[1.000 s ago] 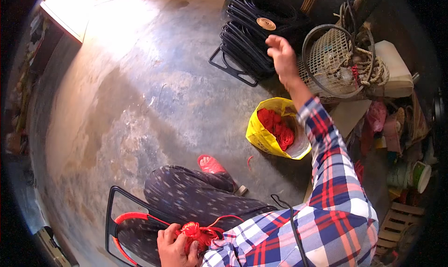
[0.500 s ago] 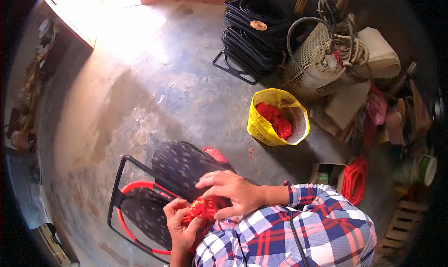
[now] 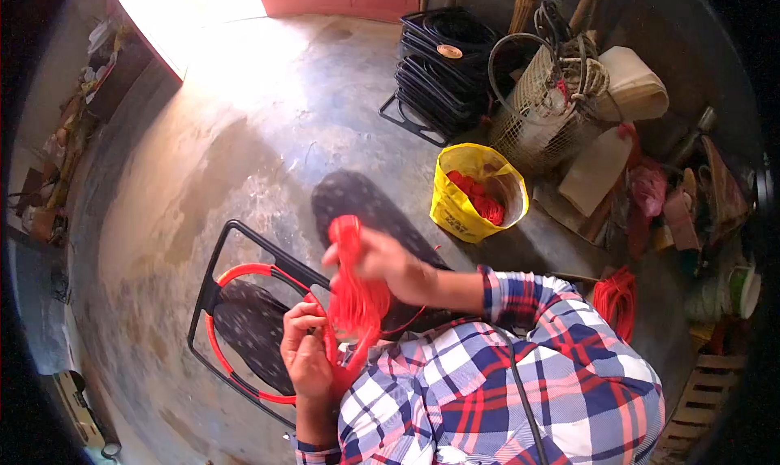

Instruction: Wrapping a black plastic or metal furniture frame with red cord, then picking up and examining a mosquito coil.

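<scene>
Red cord hank (image 3: 361,302) hangs right of the black frame (image 3: 210,294), the right hand (image 3: 388,262) gripping its top, perhaps keeping strands untangled; the left hand (image 3: 309,363), fingers curled, perhaps steadies the frame, its grip unclear.

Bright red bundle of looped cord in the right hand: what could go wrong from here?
1. Tangling: the bright red bundle of looped cord hangs in many loose strands below the right hand; they might knot.
2. Snagging: the bundle hangs close to the black rectangular frame, so a strand could catch.
</scene>
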{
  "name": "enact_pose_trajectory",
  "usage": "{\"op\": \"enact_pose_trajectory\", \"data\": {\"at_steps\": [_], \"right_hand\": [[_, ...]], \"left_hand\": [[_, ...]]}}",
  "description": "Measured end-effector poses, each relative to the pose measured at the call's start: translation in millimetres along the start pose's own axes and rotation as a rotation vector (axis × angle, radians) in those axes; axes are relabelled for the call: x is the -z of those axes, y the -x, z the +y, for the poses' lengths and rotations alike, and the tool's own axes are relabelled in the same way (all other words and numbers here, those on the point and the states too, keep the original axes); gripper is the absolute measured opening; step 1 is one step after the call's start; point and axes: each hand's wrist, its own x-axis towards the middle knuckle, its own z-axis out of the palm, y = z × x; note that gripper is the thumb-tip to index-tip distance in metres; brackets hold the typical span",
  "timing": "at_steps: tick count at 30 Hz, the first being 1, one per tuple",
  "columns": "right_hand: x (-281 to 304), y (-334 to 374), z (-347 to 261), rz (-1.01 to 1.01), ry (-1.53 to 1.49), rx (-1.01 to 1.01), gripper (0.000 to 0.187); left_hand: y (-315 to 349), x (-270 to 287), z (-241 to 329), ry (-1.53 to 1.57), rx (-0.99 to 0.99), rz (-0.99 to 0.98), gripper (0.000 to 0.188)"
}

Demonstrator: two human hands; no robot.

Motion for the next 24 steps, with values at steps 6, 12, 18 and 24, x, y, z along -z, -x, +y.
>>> {"op": "enact_pose_trajectory", "data": {"at_steps": [6,12,18,24], "right_hand": [[-10,-60,19,-0.052,0.141,-0.247,0.035],[12,-81,37,-0.143,-0.121,-0.417,0.018],[46,-56,46,-0.047,-0.335,-0.407,0.037],[41,-50,3,-0.169,-0.480,-0.460,0.045]], "left_hand": [[-5,-7,19,-0.129,-0.095,-0.053,0.035],[-42,-35,52,-0.648,0.029,-0.318,0.037],[-184,-108,98,-0.954,-0.142,-0.530,0.023],[-379,-177,46,-0.678,0.349,-0.548,0.036]]}}
